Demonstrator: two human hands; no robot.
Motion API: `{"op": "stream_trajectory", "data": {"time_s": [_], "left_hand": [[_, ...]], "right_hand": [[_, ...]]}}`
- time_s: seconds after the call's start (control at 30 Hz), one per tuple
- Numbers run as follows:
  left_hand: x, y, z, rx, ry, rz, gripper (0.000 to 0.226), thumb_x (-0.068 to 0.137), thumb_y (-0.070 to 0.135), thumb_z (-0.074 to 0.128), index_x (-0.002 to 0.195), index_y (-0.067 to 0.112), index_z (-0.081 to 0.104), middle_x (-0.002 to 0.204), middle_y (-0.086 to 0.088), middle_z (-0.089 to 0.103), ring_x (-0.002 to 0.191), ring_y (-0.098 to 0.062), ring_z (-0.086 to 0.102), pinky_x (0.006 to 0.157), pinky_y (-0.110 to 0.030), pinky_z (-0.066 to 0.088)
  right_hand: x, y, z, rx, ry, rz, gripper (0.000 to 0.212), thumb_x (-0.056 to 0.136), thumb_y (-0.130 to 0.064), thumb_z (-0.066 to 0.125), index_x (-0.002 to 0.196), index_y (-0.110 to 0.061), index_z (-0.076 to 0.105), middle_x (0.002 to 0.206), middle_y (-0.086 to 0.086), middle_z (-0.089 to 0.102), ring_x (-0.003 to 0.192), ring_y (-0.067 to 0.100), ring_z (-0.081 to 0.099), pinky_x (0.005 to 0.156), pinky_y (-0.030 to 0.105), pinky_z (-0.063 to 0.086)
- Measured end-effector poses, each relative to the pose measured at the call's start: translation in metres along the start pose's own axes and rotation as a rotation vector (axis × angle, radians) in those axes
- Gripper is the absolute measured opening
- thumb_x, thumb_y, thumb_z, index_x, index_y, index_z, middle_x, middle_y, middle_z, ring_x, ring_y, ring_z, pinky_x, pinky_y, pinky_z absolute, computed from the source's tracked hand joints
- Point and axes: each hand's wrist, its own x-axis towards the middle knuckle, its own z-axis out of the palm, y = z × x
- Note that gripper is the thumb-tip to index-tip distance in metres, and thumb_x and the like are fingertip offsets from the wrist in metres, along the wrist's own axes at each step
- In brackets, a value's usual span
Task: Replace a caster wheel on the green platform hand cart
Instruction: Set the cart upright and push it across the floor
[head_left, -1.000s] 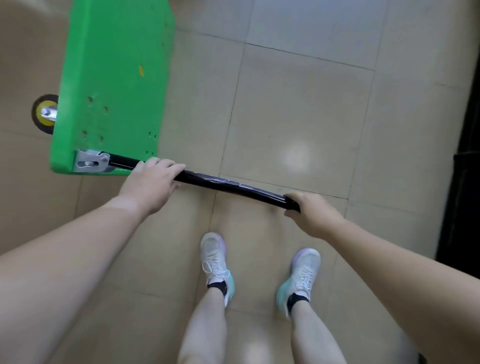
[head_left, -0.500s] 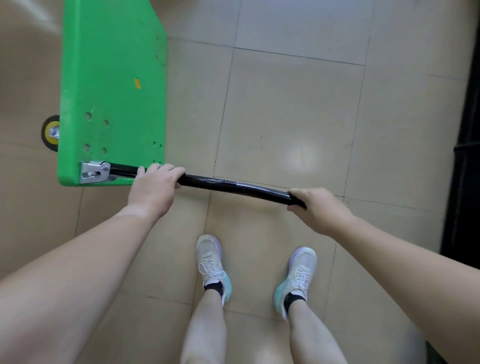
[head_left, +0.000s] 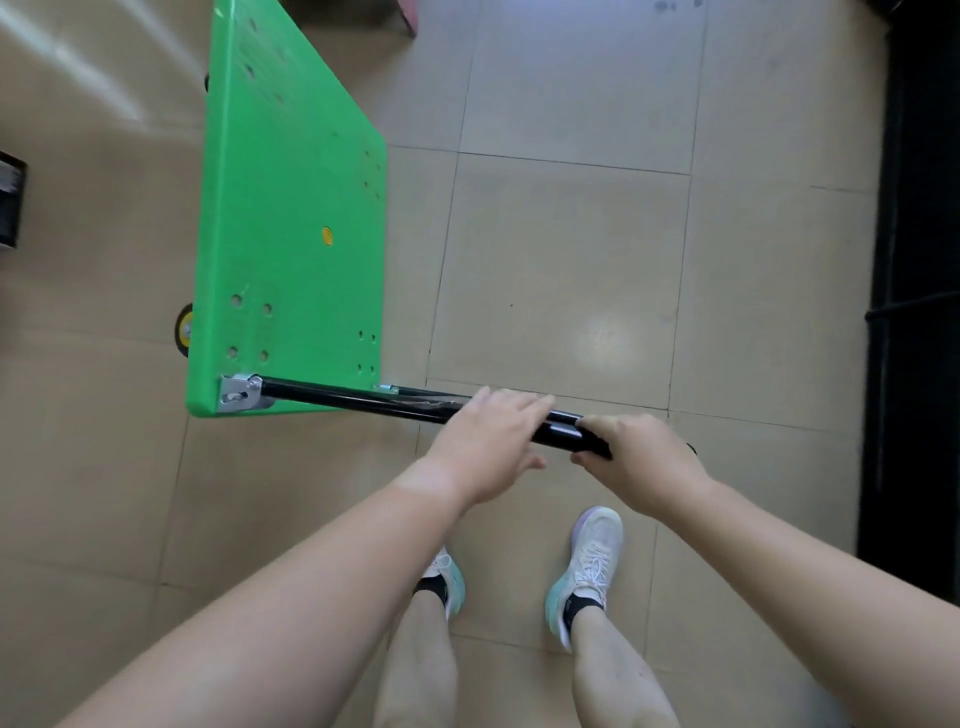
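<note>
Cart (head_left: 291, 208) on floor (head_left: 571, 260), yellow wheel (head_left: 184, 330) at its L edge. L grip (head_left: 488, 441) lies on handle (head_left: 363, 401), fingers straight; R grip (head_left: 641, 460) curled round handle end.

The left arm reaches in from 7 o'clock, and the left hand (head_left: 488, 441) lays nearly straight fingers over the black handle (head_left: 363, 401). The right arm enters from 4 o'clock. The right hand (head_left: 644, 460) curls round the handle, just beside the left.
</note>
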Motion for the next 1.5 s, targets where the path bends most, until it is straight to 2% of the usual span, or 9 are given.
{"op": "stream_trajectory", "data": {"time_s": [0.13,0.27,0.53,0.67,0.77,0.87,1.07,1.33,1.5], "left_hand": [[-0.003,0.002,-0.009,0.073,0.067,-0.073,0.029,0.102,0.036,0.056,0.127,0.023,0.055,0.119,0.001,0.062,0.113,-0.026,0.058,0.09,-0.036,0.038],[-0.022,-0.02,-0.026,-0.021,0.072,-0.069,0.021,0.099,0.031,0.06,0.119,0.023,0.061,0.114,0.002,0.065,0.107,-0.026,0.059,0.085,-0.038,0.042],[-0.059,-0.02,-0.051,-0.17,0.104,-0.079,0.048,0.096,0.043,0.065,0.142,0.028,0.054,0.133,0.007,0.062,0.124,-0.017,0.053,0.115,-0.043,0.034],[-0.064,0.025,-0.062,-0.063,0.117,0.072,0.038,0.096,0.037,0.065,0.132,0.025,0.061,0.116,0.003,0.069,0.108,-0.024,0.063,0.09,-0.038,0.046],[-0.082,0.02,-0.077,-0.058,0.141,0.016,0.032,0.095,0.029,0.066,0.127,0.023,0.063,0.11,0.002,0.07,0.102,-0.026,0.064,0.085,-0.041,0.048],[-0.103,0.015,-0.083,-0.017,0.122,-0.017,0.028,0.096,0.027,0.064,0.124,0.023,0.062,0.111,0.003,0.068,0.103,-0.025,0.063,0.088,-0.044,0.048],[-0.105,0.02,-0.079,-0.021,0.159,-0.049,0.028,0.096,0.022,0.063,0.124,0.028,0.059,0.111,0.008,0.064,0.102,-0.022,0.059,0.084,-0.038,0.042],[-0.078,0.061,-0.061,-0.173,0.18,-0.067,0.039,0.097,0.017,0.062,0.134,0.031,0.059,0.12,0.011,0.064,0.105,-0.019,0.054,0.084,-0.032,0.026],[-0.081,0.1,-0.051,-0.273,0.149,-0.028,0.043,0.096,0.015,0.063,0.137,0.028,0.061,0.128,0.011,0.064,0.111,-0.02,0.056,0.09,-0.036,0.03]], "right_hand": [[-0.005,-0.021,-0.011,0.093,0.027,-0.082,0.027,0.091,-0.035,0.065,0.116,-0.026,0.065,0.1,-0.004,0.07,0.095,0.022,0.062,0.063,0.029,0.033],[-0.02,0.007,-0.031,0.228,0.008,-0.112,0.063,0.081,-0.036,0.08,0.139,-0.03,0.056,0.125,-0.009,0.066,0.115,0.012,0.059,0.093,0.02,0.041],[-0.032,0.018,-0.024,0.25,0.024,-0.125,0.023,0.084,-0.037,0.077,0.102,-0.024,0.072,0.084,-0.01,0.068,0.077,0.009,0.06,0.072,0.025,0.048],[-0.035,-0.018,-0.027,0.281,-0.002,-0.238,0.022,0.085,-0.037,0.074,0.105,-0.029,0.072,0.085,-0.009,0.07,0.075,0.01,0.059,0.069,0.026,0.048],[-0.033,-0.018,-0.032,0.33,-0.003,-0.268,0.049,0.078,-0.04,0.079,0.125,-0.036,0.064,0.11,-0.015,0.072,0.099,0.008,0.065,0.088,0.029,0.052],[-0.026,-0.001,-0.04,0.263,-0.086,-0.254,0.082,0.071,-0.04,0.085,0.144,-0.032,0.048,0.133,-0.015,0.059,0.122,0.005,0.053,0.105,0.022,0.039],[-0.011,-0.006,-0.026,0.281,-0.241,-0.268,0.03,0.08,-0.022,0.077,0.105,-0.037,0.069,0.091,-0.019,0.068,0.085,0.001,0.061,0.073,0.011,0.045],[-0.035,0.039,-0.041,0.242,-0.177,-0.242,0.032,0.085,-0.017,0.069,0.095,-0.046,0.061,0.08,-0.024,0.061,0.075,-0.006,0.056,0.061,0.008,0.038],[-0.074,0.065,-0.047,0.203,-0.173,-0.206,0.042,0.084,-0.015,0.07,0.082,-0.053,0.052,0.075,-0.024,0.059,0.075,-0.013,0.054,0.063,0.009,0.04]]}}
